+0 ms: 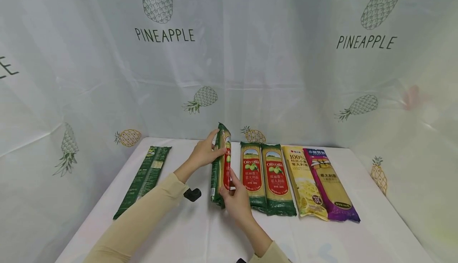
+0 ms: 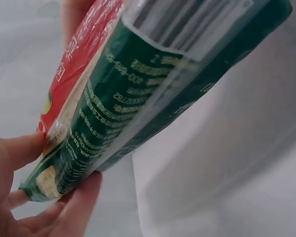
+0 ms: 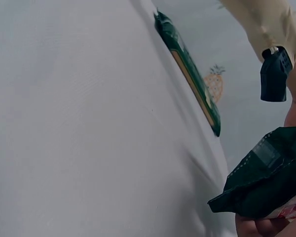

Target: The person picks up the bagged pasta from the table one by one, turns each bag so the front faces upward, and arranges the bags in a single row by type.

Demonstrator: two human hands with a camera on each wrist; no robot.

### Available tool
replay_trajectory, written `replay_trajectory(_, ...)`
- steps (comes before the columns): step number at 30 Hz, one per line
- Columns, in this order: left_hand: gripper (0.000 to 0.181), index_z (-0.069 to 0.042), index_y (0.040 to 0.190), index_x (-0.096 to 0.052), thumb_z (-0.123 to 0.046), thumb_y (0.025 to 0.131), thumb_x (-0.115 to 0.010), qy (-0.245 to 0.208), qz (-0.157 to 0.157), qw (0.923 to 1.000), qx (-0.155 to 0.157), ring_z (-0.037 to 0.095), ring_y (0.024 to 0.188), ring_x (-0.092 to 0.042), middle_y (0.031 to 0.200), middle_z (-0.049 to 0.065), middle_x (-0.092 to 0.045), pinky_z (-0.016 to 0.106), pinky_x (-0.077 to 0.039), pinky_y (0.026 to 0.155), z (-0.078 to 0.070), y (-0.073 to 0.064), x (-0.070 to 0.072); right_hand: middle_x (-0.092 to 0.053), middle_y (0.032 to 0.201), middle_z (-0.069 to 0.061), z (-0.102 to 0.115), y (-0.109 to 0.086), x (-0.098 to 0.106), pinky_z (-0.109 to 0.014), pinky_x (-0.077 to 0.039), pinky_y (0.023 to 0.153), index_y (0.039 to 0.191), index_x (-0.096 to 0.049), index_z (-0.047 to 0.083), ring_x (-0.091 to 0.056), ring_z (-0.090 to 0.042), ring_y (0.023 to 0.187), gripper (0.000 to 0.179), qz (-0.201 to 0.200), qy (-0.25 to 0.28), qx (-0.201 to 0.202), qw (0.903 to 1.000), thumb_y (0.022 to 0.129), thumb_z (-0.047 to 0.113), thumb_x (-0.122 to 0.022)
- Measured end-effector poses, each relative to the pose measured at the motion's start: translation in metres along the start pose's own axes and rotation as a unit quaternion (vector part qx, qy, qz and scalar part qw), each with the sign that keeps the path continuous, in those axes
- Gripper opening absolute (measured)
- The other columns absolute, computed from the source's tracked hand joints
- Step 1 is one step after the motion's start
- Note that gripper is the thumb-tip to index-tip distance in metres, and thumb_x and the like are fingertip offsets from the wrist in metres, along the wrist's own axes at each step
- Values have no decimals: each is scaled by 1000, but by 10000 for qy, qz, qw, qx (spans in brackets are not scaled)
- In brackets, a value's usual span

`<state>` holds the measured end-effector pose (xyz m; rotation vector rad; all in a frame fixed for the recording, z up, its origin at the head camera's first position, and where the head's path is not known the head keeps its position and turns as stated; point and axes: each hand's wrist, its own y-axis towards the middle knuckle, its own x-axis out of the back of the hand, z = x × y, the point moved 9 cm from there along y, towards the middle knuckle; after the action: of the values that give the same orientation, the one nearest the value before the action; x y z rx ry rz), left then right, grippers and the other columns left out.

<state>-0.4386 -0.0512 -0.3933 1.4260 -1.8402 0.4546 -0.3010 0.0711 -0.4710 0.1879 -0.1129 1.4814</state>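
Note:
Both hands hold one green-and-red spaghetti packet point(image 1: 221, 163), tilted on its side above the middle of the table. My left hand point(image 1: 205, 152) grips its upper end, thumb on the front and fingers behind. Lower down, my right hand point(image 1: 237, 199) holds the packet's right edge between thumb and fingers. In the left wrist view the green printed back of the spaghetti packet point(image 2: 108, 98) faces the camera, with the left fingers point(image 2: 84, 202) at its end. The right wrist view shows the packet's crimped green end point(image 3: 266, 173) over the right fingers.
To the right lie two matching spaghetti packets point(image 1: 252, 171) point(image 1: 277, 177), a yellow pasta packet point(image 1: 304, 181) and a purple one point(image 1: 332, 183), side by side. A green packet point(image 1: 144, 179) lies back-side up at the left. Behind the table point(image 1: 189, 235) hangs a pineapple-print curtain point(image 1: 250, 64).

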Motion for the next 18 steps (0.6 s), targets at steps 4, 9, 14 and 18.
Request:
replay_trajectory(4,84,-24,169,-28,-30,101,-75,-565,35,9983,138,28,81,-75,126,25,-69,39,-62,67,6,1,-1,-62,117,-11,2,0,2,-29,-58,69,167,-38,21,-60,-19,86,77,35,-248,49,9997,101,13,-75)
replay_trajectory(9,80,-28,168,-30,-17,102,-73,-1255,-16,9913,384,25,78,-74,127,25,-65,44,-64,70,11,3,-1,-62,117,-11,3,2,5,-30,-58,70,166,-40,27,-61,-19,88,77,136,-358,-4,9993,100,21,-77)
replay_trajectory(14,77,-29,168,-31,-13,103,-69,-1592,-84,9860,497,29,88,-74,127,24,-65,41,-64,71,8,3,4,-61,121,-12,6,4,10,-31,-59,74,166,-40,28,-63,-21,91,78,280,-270,-50,9992,99,32,-79)
replay_trajectory(18,76,-32,167,-31,-11,104,-67,-1799,-108,9819,578,31,93,-73,132,23,-65,37,-63,71,8,2,8,-58,129,-14,2,3,12,-36,-60,82,168,-35,28,-63,-23,102,79,464,146,-321,9983,101,42,-74)
